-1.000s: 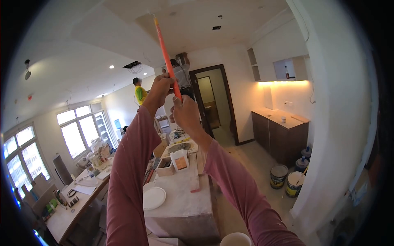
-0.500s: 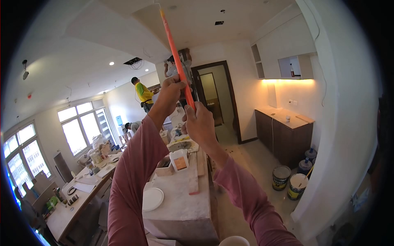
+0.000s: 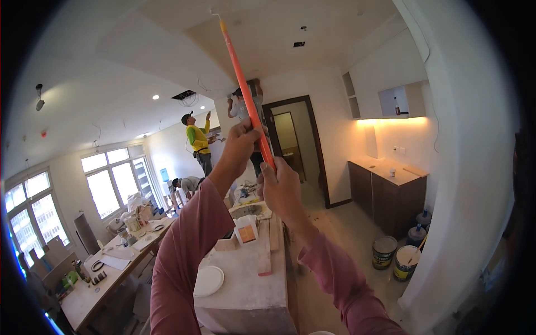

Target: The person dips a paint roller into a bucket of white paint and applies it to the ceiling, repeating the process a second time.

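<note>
An orange paint roller pole slants up from my hands toward the ceiling. At its top end a thin bent wire frame reaches the ceiling; the roller itself is too small and pale to make out clearly. My left hand is wrapped round the pole at the higher grip. Lower down, my right hand closes on the bottom end of the pole, thumb along it. Below both hands stands a dusty counter with a white plastic container and a round white lid on it.
A worker in yellow stands raised at the back left; another person works near the ceiling behind the pole. A third person bends below. Paint buckets stand on the right floor, beside a wall edge. A cluttered table runs along the left.
Both hands and the pole sit lower in view, the hands having dropped more than the room. The yellow-clad worker has raised a hand and tilted the head up.
</note>
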A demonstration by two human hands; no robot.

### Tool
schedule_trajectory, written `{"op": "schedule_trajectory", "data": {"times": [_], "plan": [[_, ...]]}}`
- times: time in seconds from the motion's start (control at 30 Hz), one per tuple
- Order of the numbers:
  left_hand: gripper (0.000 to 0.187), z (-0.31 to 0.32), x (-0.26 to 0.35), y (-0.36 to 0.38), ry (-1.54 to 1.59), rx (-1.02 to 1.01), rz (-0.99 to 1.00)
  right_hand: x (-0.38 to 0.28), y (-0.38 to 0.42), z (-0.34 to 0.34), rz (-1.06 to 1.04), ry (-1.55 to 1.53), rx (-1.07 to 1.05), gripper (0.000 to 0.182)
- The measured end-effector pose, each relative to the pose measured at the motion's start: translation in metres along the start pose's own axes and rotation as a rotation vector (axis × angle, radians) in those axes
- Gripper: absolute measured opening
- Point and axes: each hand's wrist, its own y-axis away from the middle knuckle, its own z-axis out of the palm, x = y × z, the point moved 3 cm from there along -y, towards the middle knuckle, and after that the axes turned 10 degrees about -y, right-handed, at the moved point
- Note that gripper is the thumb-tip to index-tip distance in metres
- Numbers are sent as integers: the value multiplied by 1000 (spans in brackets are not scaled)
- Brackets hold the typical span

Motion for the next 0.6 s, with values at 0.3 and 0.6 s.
{"op": "schedule_trajectory", "data": {"times": [0.3,0.6], "plan": [[26,15,59,94,-89,-53,89,-59,99,-5,29,-95,38,21],[27,17,129,162,-88,-77,112,-124,166,6,109,-221,17,31]]}}
